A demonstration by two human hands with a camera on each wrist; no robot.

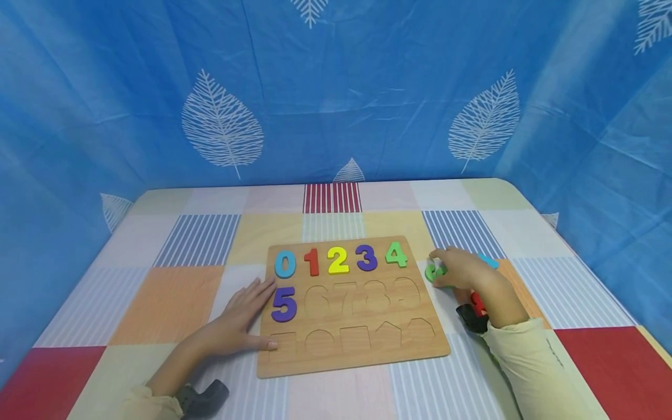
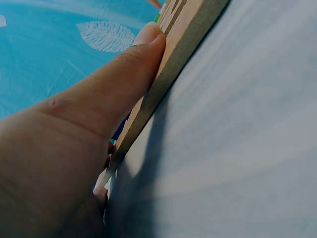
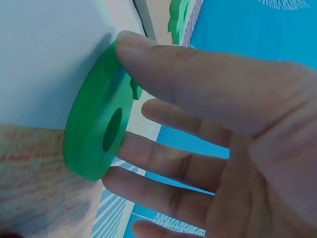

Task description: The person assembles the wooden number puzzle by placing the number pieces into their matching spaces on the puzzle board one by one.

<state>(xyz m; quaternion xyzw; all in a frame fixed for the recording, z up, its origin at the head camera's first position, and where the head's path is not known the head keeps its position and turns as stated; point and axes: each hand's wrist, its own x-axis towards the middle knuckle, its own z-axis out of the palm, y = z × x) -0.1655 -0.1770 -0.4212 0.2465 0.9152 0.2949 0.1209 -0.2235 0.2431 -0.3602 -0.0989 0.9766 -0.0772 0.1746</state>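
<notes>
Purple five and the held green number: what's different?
The five is purple; the held number is green. The five lies on the board, while the held number is in the right hand. The held number has a round hole; the five has none. Both are number pieces.

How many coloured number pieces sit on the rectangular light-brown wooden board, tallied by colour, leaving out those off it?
Blue: 1 (blue oval 0)
Red: 1 (red 1)
Yellow: 1 (yellow 2)
Purple: 2 (purple 3, purple 5)
Green: 1 (green 4)
Total: 6
</notes>
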